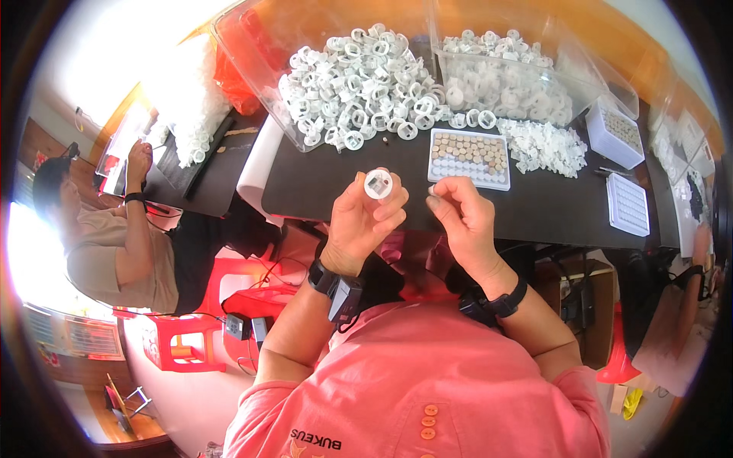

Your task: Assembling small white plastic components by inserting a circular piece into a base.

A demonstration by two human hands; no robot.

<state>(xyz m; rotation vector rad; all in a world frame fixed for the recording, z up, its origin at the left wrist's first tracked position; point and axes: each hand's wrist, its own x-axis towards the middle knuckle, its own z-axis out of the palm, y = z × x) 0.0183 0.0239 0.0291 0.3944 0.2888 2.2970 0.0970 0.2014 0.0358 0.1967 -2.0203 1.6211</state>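
My left hand (357, 225) grips a round white plastic part (378, 184) by its rim, between thumb and fingers. Its face is turned up, showing a dark square opening and a small brown spot. Just to the right, my right hand (467, 225) is closed in a pinch, apart from the part. Something small and pale may be at its fingertips, but I cannot make out what. Beyond the right hand lies a white tray (467, 182) of small round tan pieces and white ones. Similar white ring-shaped parts (366, 84) are heaped at the far side.
Small clear plastic pieces (542, 148) lie piled right of the tray. A clear bin (508, 76) holds more white parts. Further right are a white box (611, 145) and another white tray (628, 204). A co-worker (126, 244) sits at left; another person's arm (691, 294) shows at right.
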